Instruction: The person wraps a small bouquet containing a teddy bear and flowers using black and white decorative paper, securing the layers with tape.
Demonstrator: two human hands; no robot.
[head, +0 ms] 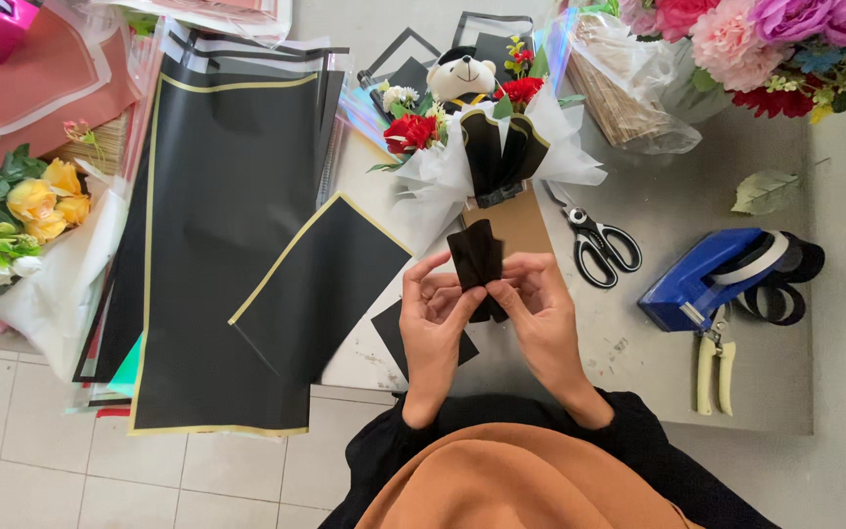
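I see 1 small piece of black ribbon [477, 257], folded so its 2 layers stand upright with rounded top corners. It sits between my left hand [433, 306] and right hand [539, 299], its lower part pinched by the fingertips of both, its upper part rising free above them, just short of the bouquet's wrapped stem.

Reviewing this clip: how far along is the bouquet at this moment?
Done: the bouquet with the toy bear and red flowers already sits wrapped in white and black paper. In hand: the left hand and right hand pinch a folded black paper strip below it. Left, by the look of it: fixing that strip on; scissors and tape dispenser lie untouched.
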